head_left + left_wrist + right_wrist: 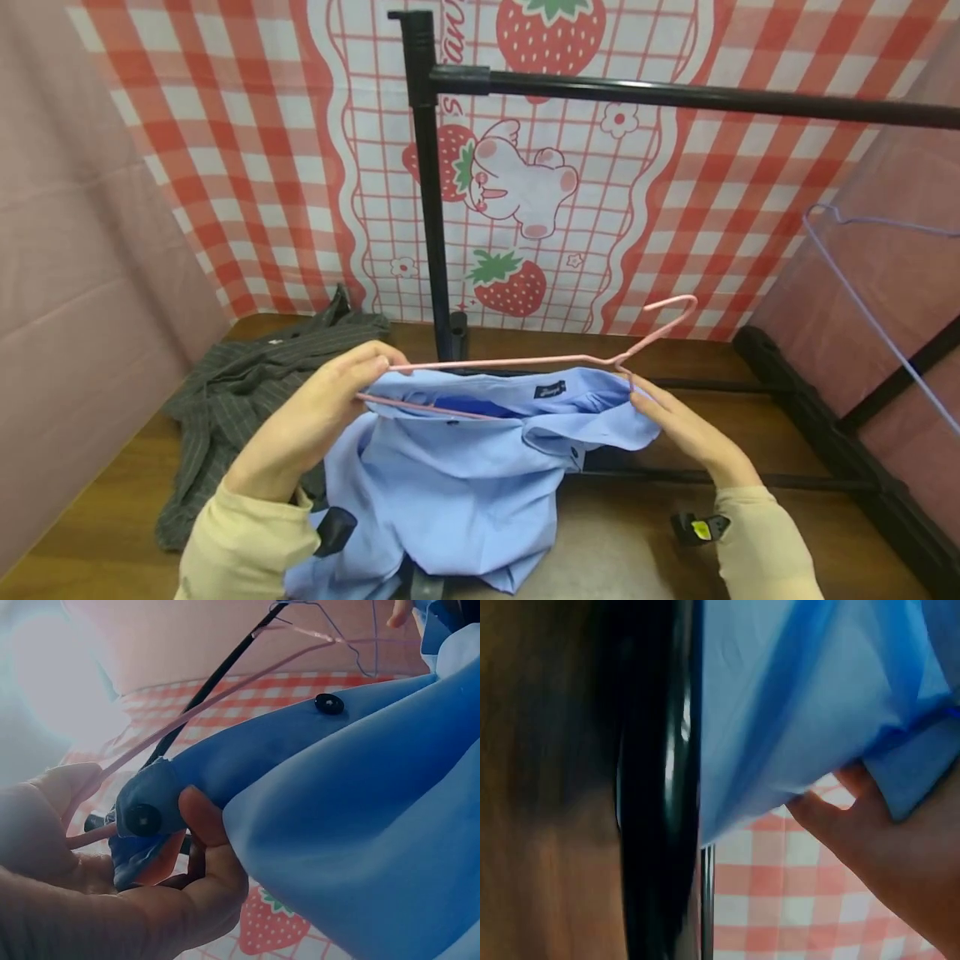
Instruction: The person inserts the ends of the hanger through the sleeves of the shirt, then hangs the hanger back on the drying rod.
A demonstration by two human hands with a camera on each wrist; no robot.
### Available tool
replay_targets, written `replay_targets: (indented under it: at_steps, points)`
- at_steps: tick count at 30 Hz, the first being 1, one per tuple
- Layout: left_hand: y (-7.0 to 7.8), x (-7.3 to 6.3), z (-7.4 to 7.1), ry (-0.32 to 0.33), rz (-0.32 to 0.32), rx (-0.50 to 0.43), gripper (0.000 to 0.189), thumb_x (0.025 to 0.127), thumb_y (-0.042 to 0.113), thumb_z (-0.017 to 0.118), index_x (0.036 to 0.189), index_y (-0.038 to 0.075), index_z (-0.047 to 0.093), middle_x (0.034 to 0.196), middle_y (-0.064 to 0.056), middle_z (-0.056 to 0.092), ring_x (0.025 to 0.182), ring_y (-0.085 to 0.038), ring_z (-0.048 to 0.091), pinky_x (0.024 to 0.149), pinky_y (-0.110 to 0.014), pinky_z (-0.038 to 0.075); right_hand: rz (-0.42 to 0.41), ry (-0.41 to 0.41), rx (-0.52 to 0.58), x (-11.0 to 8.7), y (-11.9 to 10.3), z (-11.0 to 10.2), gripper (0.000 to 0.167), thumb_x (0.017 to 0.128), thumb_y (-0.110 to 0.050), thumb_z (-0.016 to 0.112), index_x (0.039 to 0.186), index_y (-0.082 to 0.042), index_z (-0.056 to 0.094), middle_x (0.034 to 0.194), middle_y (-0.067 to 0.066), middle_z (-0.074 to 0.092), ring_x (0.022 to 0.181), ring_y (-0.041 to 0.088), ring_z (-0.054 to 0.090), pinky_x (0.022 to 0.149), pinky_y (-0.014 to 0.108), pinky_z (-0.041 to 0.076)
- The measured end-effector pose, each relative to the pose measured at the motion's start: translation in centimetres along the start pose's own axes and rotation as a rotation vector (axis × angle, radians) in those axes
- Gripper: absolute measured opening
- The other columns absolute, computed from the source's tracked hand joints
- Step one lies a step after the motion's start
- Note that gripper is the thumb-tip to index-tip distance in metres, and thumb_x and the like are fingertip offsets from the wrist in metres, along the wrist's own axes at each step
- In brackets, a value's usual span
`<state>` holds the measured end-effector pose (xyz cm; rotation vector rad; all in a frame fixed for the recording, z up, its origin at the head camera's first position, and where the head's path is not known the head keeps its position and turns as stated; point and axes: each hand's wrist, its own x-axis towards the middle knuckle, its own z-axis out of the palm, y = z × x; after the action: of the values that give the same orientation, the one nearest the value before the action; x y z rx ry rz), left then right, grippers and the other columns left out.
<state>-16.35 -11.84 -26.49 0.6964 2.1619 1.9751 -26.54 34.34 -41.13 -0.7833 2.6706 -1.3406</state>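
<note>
A light-blue buttoned shirt hangs bunched below both hands, its neck opening facing up with a dark label inside. A thin pink wire hanger lies across that opening, hook up at the right. One of its wires runs inside the collar. At the left, my left hand grips the hanger's end; its wrist view shows curled fingers on the shirt's collar tip, beside a dark button. My right hand pinches the collar's right side near the hanger's neck. Cloth hides some of its fingertips.
A black garment rack stands behind the shirt, with a top rail and low bars. Dark pinstriped clothing lies heaped on the wooden table at left. A lilac hanger hangs at far right. Checked strawberry cloth covers the back.
</note>
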Motion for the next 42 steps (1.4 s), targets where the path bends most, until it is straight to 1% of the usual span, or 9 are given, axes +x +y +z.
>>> replay_targets:
  at_steps: [1,4,9,14,19,26,33,36,42]
  points:
    - [0.0,0.0,0.0,0.001,0.005,0.002,0.028,0.096,0.024,0.039,0.1,0.0,0.051,0.097,-0.004,0.055,0.093,-0.013,0.053,0.083,-0.033,0.043,0.037,0.016,-0.046,-0.5,-2.9,0.7,0.05,0.097,-0.018,0.035,0.142,0.0,0.022,0.143,0.023,0.026,0.132,0.03,0.023,0.102,0.054,0.023]
    - [0.0,-0.1,-0.1,0.006,0.019,0.026,0.029,0.097,0.026,0.038,0.099,0.001,0.051,0.098,-0.004,0.054,0.092,-0.012,0.053,0.081,-0.032,0.044,0.083,0.129,-0.132,-0.7,-9.8,2.5,0.046,0.097,-0.017,0.039,0.137,0.003,0.027,0.137,0.024,0.033,0.125,0.027,0.032,0.104,0.035,0.029]
    - [0.1,-0.3,0.0,0.038,0.015,0.066,0.035,0.098,0.034,0.035,0.097,0.004,0.053,0.102,-0.004,0.052,0.094,-0.012,0.051,0.081,-0.032,0.044,-0.068,0.385,-0.076,-0.3,-11.4,4.0,0.035,0.096,-0.011,0.041,0.128,0.001,0.034,0.126,0.023,0.041,0.113,0.006,0.038,0.091,0.009,0.026]
    - [0.4,-0.5,-0.1,0.047,0.015,0.081,0.038,0.099,0.036,0.032,0.099,0.003,0.051,0.104,-0.006,0.05,0.094,-0.011,0.05,0.08,-0.032,0.045,-0.179,0.538,-0.063,0.4,-12.7,4.8,0.033,0.095,-0.005,0.042,0.126,0.001,0.034,0.127,0.013,0.04,0.117,0.006,0.035,0.095,0.009,0.022]
    - [0.9,-0.8,-0.3,0.026,0.023,0.128,0.04,0.099,0.036,0.03,0.103,0.002,0.052,0.108,-0.01,0.05,0.099,-0.017,0.049,0.083,-0.038,0.042,-0.303,0.65,-0.128,1.2,-14.3,4.9,0.029,0.092,0.004,0.043,0.12,0.007,0.038,0.116,0.006,0.042,0.114,0.006,0.039,0.096,0.011,0.024]
    - [1.7,-1.7,-0.4,-0.049,0.075,0.149,0.04,0.1,0.033,0.026,0.102,0.003,0.051,0.113,-0.013,0.053,0.108,-0.024,0.047,0.085,-0.044,0.037,-0.393,0.731,-0.122,1.9,-17.0,4.5,0.026,0.088,0.01,0.044,0.114,0.011,0.039,0.113,-0.01,0.041,0.106,0.004,0.041,0.091,0.015,0.03]
    - [2.1,-2.1,-0.8,-0.179,0.057,0.128,0.031,0.098,0.032,0.023,0.09,0.01,0.044,0.107,-0.011,0.051,0.108,-0.024,0.046,0.088,-0.047,0.033,-0.491,0.797,-0.16,1.8,-19.8,2.7,0.021,0.09,0.001,0.048,0.108,0.013,0.044,0.108,-0.014,0.046,0.1,0.003,0.046,0.086,0.017,0.033]
    - [1.9,-2.1,-1.4,-0.206,0.103,0.103,0.026,0.098,0.028,0.024,0.092,0.011,0.043,0.099,-0.011,0.045,0.1,-0.025,0.045,0.083,-0.045,0.033,-0.519,0.816,-0.213,1.5,-21.4,1.6,0.024,0.092,-0.007,0.05,0.105,0.013,0.048,0.106,-0.016,0.048,0.098,0.005,0.049,0.084,0.018,0.034]
    - [1.1,-1.9,-1.5,-0.18,0.245,-0.003,0.017,0.097,0.02,0.028,0.097,0.012,0.043,0.096,-0.005,0.045,0.092,-0.02,0.047,0.078,-0.04,0.037,-0.535,0.912,-0.34,0.6,-24.6,0.0,0.037,0.092,-0.025,0.052,0.101,0.011,0.054,0.099,-0.01,0.054,0.095,0.0,0.05,0.084,0.015,0.033]
